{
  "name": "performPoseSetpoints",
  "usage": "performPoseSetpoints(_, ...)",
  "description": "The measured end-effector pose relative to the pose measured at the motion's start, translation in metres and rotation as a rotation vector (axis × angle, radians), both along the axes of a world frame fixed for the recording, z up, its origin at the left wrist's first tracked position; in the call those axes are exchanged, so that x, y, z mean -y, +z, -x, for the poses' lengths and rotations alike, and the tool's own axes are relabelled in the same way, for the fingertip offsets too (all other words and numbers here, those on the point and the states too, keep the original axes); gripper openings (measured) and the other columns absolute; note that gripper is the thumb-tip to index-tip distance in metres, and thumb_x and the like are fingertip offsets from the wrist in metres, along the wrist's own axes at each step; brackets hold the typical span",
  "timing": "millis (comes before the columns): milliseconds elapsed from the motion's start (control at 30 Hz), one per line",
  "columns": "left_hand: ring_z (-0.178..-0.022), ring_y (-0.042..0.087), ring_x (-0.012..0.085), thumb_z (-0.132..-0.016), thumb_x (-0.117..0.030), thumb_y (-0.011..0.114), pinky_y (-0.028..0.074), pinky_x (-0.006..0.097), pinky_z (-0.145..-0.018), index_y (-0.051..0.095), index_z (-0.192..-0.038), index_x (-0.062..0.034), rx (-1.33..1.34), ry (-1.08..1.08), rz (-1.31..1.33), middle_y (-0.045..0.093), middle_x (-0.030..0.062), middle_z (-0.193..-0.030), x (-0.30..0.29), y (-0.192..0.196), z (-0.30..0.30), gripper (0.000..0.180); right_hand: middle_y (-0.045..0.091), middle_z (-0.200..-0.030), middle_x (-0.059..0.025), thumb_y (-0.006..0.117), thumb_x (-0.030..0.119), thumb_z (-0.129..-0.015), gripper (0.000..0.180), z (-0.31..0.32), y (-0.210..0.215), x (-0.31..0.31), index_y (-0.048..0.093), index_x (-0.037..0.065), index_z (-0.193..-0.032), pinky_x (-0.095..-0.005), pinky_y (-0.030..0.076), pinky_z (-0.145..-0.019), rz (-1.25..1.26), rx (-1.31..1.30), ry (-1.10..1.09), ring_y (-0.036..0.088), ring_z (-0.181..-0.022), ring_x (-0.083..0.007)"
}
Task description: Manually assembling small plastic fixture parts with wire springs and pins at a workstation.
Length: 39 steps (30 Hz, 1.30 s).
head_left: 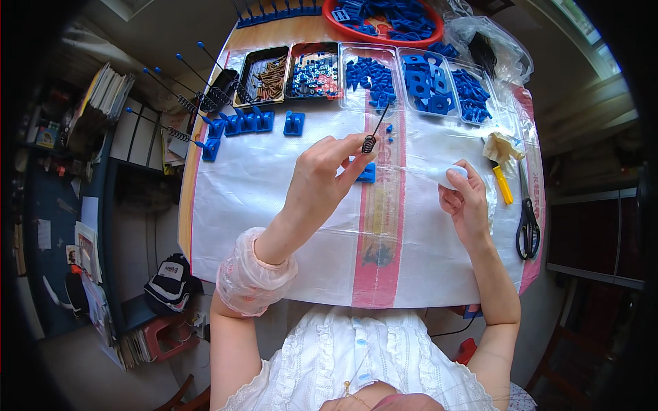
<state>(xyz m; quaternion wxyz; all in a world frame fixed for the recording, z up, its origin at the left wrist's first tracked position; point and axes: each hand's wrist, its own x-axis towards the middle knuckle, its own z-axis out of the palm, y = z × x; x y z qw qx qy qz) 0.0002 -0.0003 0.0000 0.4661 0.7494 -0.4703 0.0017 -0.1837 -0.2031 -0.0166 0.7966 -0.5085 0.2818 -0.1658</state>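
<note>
Spring rod [375,129] is pinched in the left hand [319,179] above the white sheet [260,185] on the table; right hand [463,198] curls around a white lump [452,175] near the scissors [527,218].

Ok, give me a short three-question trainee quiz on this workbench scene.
1. True or false: the left hand pinches a thin rod with a spring between its fingers.
2. What does the right hand hold? A) scissors B) a small white round thing C) a blue block
3. Fill in: the black-handled scissors lie near the table's ____ edge.

Key: 1 true; 2 B, the white round thing; 3 right.
</note>
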Motion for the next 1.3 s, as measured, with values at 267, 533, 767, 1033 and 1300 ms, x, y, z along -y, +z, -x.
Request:
performPoseSetpoints(267,-0.066,0.060,0.0114,-0.094,-0.015,0.075,0.043,0.025,-0.052,0.075,-0.120,-0.0129,0.013,-0.010,-0.010,0.067,0.0030,-0.077,-0.0005,0.0014,-0.0007,0.025,0.061,-0.074,-0.0003,0.070,0.018,-0.096,0.014,0.0012,-0.0034,0.0023,0.058,0.011,-0.100,-0.0176,0.029,-0.048,-0.011,0.031,0.012,0.042,-0.054,0.0006)
performPoseSetpoints(533,-0.066,0.059,0.0107,-0.095,-0.015,0.074,0.041,0.025,-0.051,0.075,-0.120,-0.0132,0.006,-0.005,-0.004,0.066,0.0023,-0.076,0.0000,0.0018,0.0001,0.025,0.061,-0.074,-0.0005,0.070,0.019,-0.096,0.015,0.0002,-0.0021,0.0014,0.058,0.011,-0.100,-0.0170,0.029,-0.048,-0.012,0.038,0.014,0.043,-0.053,0.0005)
performPoseSetpoints(767,-0.066,0.060,0.0110,-0.095,-0.015,0.074,0.042,0.025,-0.051,0.075,-0.120,-0.0133,0.004,-0.004,-0.013,0.067,0.0020,-0.077,-0.0007,0.0011,0.0001,0.025,0.060,-0.074,0.0006,0.070,0.019,-0.096,0.015,0.0008,-0.0019,0.0023,0.058,0.011,-0.099,-0.0167,0.029,-0.048,0.002,0.027,0.001,0.041,-0.053,0.0010)
performPoseSetpoints(1033,-0.067,0.061,0.0111,-0.094,-0.014,0.075,0.043,0.025,-0.052,0.075,-0.120,-0.0131,0.007,0.001,-0.007,0.067,0.0023,-0.077,-0.0004,-0.0004,-0.0001,0.026,0.058,-0.073,0.0023,0.069,0.018,-0.096,0.013,0.0012,-0.0019,0.0025,0.058,0.011,-0.099,-0.0169,0.028,-0.048,-0.003,0.038,0.004,0.040,-0.053,0.0011)
performPoseSetpoints(1300,-0.066,0.060,0.0112,-0.094,-0.015,0.075,0.043,0.025,-0.051,0.074,-0.120,-0.0126,0.011,-0.002,-0.006,0.067,0.0027,-0.077,-0.0002,0.0004,-0.0003,0.026,0.058,-0.073,0.0027,0.071,0.019,-0.096,0.015,0.0002,-0.0001,0.0014,0.058,0.012,-0.100,-0.0169,0.029,-0.048,0.009,0.020,0.015,0.042,-0.055,0.0010)
